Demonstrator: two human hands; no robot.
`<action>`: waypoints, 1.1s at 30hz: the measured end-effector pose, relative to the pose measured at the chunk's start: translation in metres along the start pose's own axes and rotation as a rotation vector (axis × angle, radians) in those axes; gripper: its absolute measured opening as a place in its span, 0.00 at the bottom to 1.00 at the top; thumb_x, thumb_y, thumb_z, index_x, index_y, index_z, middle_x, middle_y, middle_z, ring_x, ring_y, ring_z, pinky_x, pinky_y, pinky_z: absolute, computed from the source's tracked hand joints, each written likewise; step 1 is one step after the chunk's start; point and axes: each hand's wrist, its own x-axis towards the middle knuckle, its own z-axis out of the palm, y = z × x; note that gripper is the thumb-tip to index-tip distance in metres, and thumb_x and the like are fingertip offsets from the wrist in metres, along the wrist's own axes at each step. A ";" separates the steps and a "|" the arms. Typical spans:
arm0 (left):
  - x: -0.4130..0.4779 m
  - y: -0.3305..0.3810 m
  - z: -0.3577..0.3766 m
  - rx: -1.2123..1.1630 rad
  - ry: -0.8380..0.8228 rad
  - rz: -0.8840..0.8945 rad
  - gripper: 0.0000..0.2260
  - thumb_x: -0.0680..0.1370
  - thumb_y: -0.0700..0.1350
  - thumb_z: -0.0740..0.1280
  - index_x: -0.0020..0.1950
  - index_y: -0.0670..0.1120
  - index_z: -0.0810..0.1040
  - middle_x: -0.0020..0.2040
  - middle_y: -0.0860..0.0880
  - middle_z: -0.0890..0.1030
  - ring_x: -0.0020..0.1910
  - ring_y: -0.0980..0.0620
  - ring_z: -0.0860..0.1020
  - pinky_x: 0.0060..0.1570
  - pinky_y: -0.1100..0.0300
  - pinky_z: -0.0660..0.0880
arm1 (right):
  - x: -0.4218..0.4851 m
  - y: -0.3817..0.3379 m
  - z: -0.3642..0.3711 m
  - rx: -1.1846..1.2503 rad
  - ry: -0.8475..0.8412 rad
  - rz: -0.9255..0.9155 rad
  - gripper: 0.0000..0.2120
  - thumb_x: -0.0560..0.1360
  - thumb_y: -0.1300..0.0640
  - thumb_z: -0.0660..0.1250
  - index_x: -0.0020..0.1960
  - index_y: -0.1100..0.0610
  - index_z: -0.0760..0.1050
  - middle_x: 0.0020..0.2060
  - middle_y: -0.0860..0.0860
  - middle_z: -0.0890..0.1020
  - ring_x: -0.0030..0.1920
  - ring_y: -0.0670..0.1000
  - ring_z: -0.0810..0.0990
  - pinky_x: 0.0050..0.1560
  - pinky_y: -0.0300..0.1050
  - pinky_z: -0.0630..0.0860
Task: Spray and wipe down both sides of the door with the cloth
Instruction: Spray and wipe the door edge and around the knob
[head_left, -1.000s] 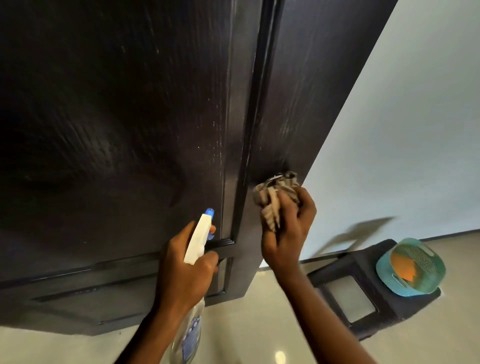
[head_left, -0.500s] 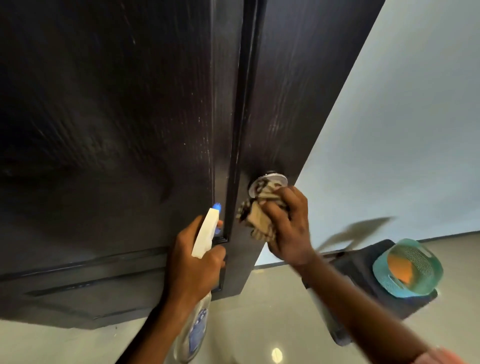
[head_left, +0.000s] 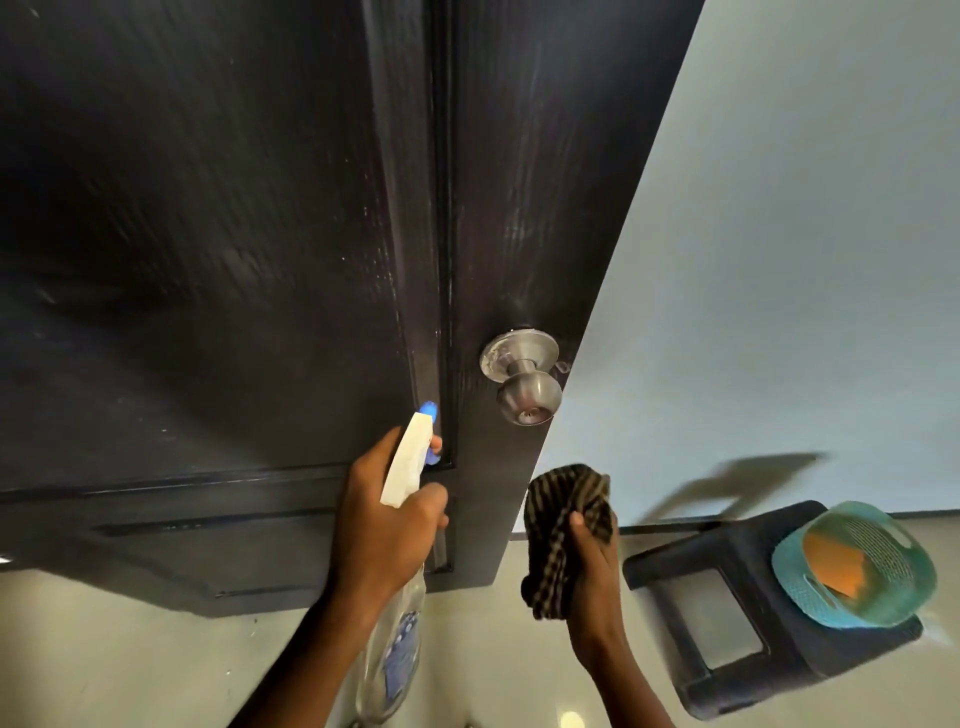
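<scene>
A dark wooden door (head_left: 234, 234) fills the upper left, with a silver round knob (head_left: 527, 392) near its right edge. My left hand (head_left: 382, 525) grips a clear spray bottle (head_left: 408, 470) with a white head and blue nozzle, pointed at the door panel, a finger at the trigger. My right hand (head_left: 592, 561) holds a bunched brown striped cloth (head_left: 558, 530) below the knob, by the door's edge and apart from the knob.
A dark plastic stool (head_left: 727, 623) stands on the pale floor at the lower right, carrying a teal perforated basket (head_left: 852, 566) with something orange inside. A light blue wall (head_left: 779, 260) lies to the right of the door.
My right hand has come down off the knob with the cloth, uncovering the knob. The left hand keeps the bottle in about the same spot.
</scene>
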 end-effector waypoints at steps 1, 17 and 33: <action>-0.003 0.001 0.003 0.000 0.008 -0.001 0.14 0.64 0.43 0.64 0.48 0.54 0.79 0.42 0.51 0.79 0.32 0.51 0.80 0.29 0.64 0.77 | 0.001 -0.005 -0.005 0.010 0.034 -0.013 0.47 0.55 0.30 0.75 0.68 0.50 0.69 0.63 0.54 0.78 0.63 0.55 0.77 0.60 0.53 0.75; -0.007 0.006 0.009 -0.100 0.118 -0.007 0.23 0.72 0.31 0.69 0.44 0.61 0.73 0.41 0.56 0.77 0.33 0.60 0.79 0.29 0.68 0.77 | 0.113 -0.221 0.039 -1.649 -0.693 -1.909 0.22 0.75 0.65 0.62 0.68 0.57 0.74 0.69 0.54 0.74 0.67 0.62 0.66 0.61 0.58 0.65; -0.039 0.012 0.086 -0.249 0.529 -0.121 0.19 0.74 0.36 0.71 0.48 0.60 0.71 0.43 0.56 0.77 0.37 0.49 0.79 0.30 0.70 0.77 | 0.135 -0.183 0.033 -1.458 -0.759 -1.842 0.23 0.74 0.57 0.68 0.67 0.63 0.74 0.65 0.60 0.77 0.57 0.64 0.77 0.57 0.55 0.75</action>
